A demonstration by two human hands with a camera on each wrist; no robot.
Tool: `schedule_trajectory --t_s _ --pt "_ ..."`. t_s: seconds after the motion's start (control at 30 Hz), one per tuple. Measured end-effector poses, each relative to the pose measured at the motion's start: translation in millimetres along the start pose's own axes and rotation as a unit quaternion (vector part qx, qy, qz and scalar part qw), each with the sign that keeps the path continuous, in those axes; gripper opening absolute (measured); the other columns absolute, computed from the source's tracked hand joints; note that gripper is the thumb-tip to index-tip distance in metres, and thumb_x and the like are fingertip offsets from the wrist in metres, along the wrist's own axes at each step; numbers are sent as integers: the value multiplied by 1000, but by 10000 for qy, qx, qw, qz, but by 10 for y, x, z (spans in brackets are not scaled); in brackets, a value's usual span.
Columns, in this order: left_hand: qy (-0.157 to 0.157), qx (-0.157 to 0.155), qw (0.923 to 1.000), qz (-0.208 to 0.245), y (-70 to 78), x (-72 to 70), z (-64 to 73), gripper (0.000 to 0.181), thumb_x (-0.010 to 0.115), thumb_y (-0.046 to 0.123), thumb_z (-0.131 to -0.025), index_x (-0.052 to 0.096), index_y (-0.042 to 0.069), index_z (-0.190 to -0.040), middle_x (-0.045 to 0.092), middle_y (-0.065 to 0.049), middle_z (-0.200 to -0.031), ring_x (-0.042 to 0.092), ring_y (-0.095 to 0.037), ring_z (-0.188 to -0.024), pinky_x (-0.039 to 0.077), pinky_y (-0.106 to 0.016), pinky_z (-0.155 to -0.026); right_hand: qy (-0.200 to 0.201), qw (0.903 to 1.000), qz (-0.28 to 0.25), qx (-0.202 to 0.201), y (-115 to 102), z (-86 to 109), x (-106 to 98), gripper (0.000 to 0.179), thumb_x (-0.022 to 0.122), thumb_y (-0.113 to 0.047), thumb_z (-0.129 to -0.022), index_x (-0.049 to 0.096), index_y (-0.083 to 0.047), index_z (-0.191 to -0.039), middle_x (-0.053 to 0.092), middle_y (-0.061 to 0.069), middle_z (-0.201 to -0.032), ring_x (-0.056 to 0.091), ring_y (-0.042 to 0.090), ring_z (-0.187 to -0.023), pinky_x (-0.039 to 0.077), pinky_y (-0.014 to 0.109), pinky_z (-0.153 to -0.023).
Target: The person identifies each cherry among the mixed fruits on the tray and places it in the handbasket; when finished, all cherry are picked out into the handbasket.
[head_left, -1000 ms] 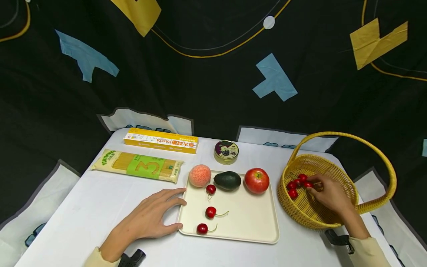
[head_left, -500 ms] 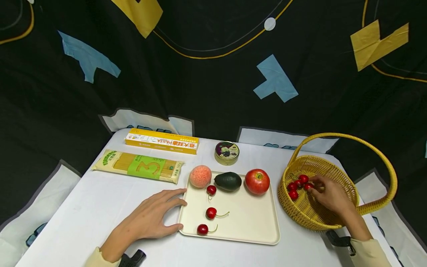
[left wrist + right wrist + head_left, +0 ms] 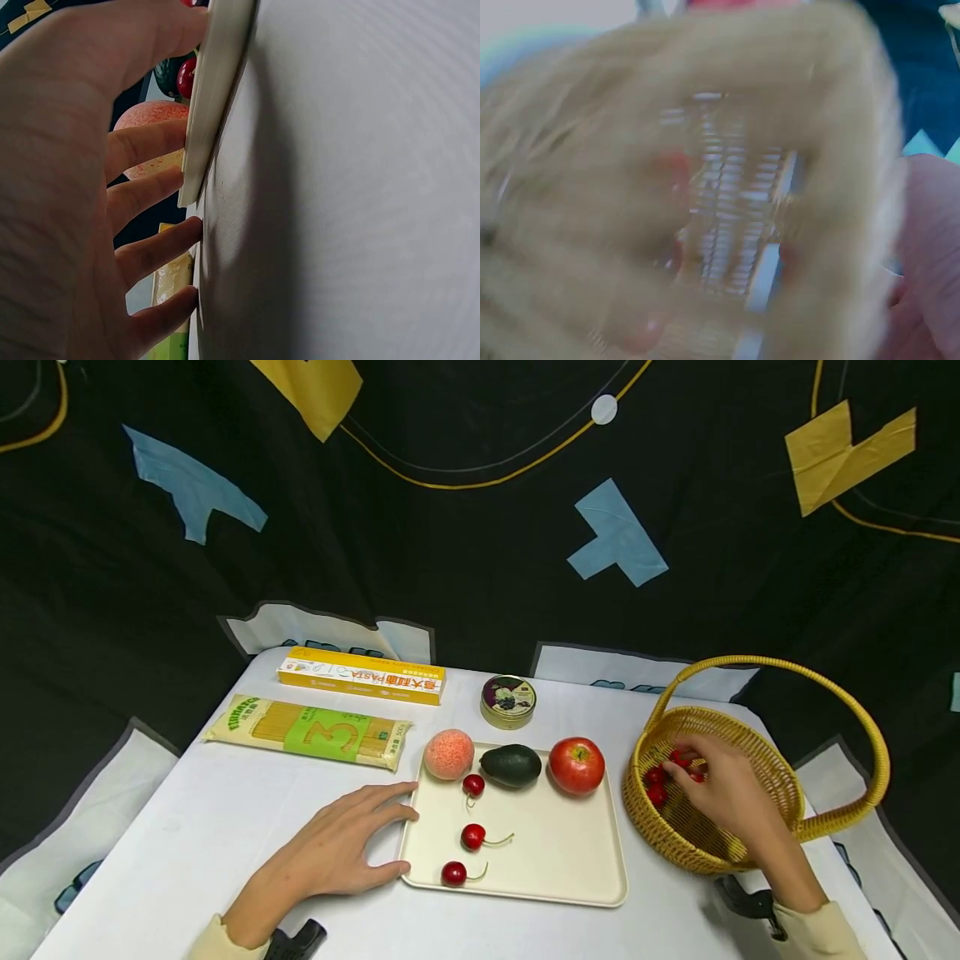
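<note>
In the head view, the left hand lies left of the lower centre of the frame, its fingers spread wide and some tips against the left edge of a cream tray. In the left wrist view its thumb and two fingers meet the tray's rim, near the top of that frame. At the right of the head view, the right hand is inside a yellow wicker basket, its fingers bent and close together over red cherries at the basket's left side. The right wrist view is badly blurred, so I cannot tell whether the fingers pinch one.

Three stemmed cherries lie on the left part of the tray; a peach, a dark green avocado and a red apple line its upper edge from left to right. Above them, on the white worktop, sits a round tin; to its left are a pasta box and, just below that, a bag of spaghetti
</note>
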State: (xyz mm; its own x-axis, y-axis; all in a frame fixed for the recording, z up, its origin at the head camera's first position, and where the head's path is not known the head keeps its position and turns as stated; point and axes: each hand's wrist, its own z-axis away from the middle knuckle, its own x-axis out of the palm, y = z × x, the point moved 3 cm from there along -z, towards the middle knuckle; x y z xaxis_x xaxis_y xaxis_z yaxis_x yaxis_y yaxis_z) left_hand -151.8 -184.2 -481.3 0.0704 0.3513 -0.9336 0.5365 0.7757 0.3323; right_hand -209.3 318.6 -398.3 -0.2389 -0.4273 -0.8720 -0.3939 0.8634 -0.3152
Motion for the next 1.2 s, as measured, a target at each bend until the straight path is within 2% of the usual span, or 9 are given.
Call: schedule_trajectory --t_s 0.2,0.4,0.6,0.8,1.03,1.2 --pt "15 -10 10000 -17 -12 5 10 53 80 61 -89 70 33 -132 48 7 -166 49 -22 -149 45 -52 -120 -64 9996 -170 -215 -326 -41 76 41 88 -5 -89 72 -3 -126 73 17 -118 71 31 -94 67 50 -75" --pt "35 -5 10000 -45 -8 0 4 53 80 61 -88 70 33 -132 48 6 -165 50 -22 -149 46 -52 -120 -120 9982 -362 -469 -562 -60 189 43 88 -8 -89 72 -5 -129 73 12 -115 71 26 -92 67 43 -72" --pt "49 2 10000 -48 7 -13 7 53 81 59 -88 71 32 -132 49 6 -165 50 -23 -149 46 -52 -120 -393 9962 -554 -549 -739 -72 388 42 89 -14 -89 73 -9 -127 74 7 -115 70 19 -89 65 39 -71" --pt "39 -19 10000 -29 7 -11 10 52 81 59 -88 71 32 -132 49 5 -166 50 -24 -149 46 -52 -120 -655 9927 -739 -694 -959 -66 607 41 91 -18 -89 74 -13 -126 74 4 -115 72 18 -90 67 39 -74" --pt "42 -1 10000 -47 6 -6 15 53 80 60 -88 71 32 -132 48 5 -166 50 -24 -149 46 -52 -120 -761 9869 -804 -1170 -1186 -38 835 39 90 -23 -90 75 -17 -126 73 2 -115 75 15 -92 65 33 -75" --pt "63 16 10000 -50 6 -9 14 53 81 60 -88 71 32 -131 49 5 -165 50 -23 -149 46 -52 -120 -992 9793 -866 -1534 -1343 -33 984 38 88 -27 -91 76 -20 -127 73 1 -115 73 14 -94 62 30 -74"
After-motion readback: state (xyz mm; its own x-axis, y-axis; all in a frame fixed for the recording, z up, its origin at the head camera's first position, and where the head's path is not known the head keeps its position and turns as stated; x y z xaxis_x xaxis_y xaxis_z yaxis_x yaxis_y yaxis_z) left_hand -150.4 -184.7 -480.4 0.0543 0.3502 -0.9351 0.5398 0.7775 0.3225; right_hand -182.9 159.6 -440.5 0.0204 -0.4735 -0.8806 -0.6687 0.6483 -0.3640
